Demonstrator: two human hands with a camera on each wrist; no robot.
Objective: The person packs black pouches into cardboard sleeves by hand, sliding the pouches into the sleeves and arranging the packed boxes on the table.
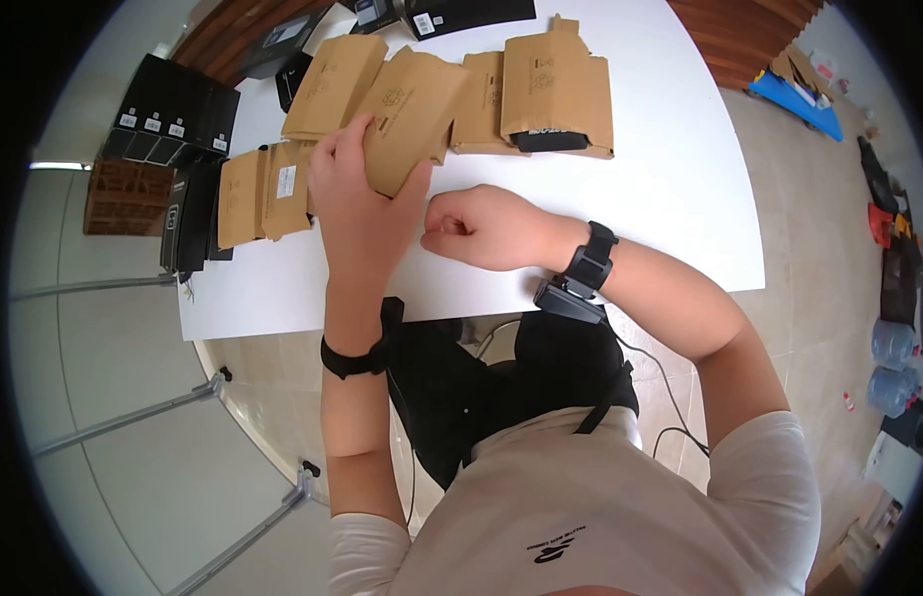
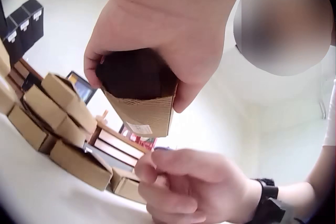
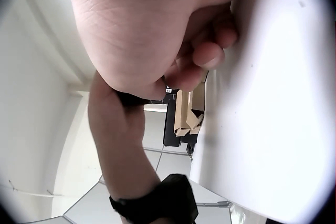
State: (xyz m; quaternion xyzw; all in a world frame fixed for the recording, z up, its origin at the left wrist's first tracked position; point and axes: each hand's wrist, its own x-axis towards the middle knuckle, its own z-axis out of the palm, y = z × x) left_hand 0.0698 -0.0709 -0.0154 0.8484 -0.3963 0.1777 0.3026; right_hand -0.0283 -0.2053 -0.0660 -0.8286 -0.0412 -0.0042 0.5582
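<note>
My left hand grips a brown cardboard box, thumb on one side and fingers on the other. In the left wrist view that box is tilted, and a black item fills its near end under the palm. Beside it, low over the white table, is my right hand, fingers loosely curled with nothing in them. The right wrist view shows its curled fingertips near the tabletop.
More brown boxes stand behind and left of the hands, including one cardboard box with a black end sticking out. Black boxes line the far left. A black box lies at the back edge. A cable hangs below the right arm.
</note>
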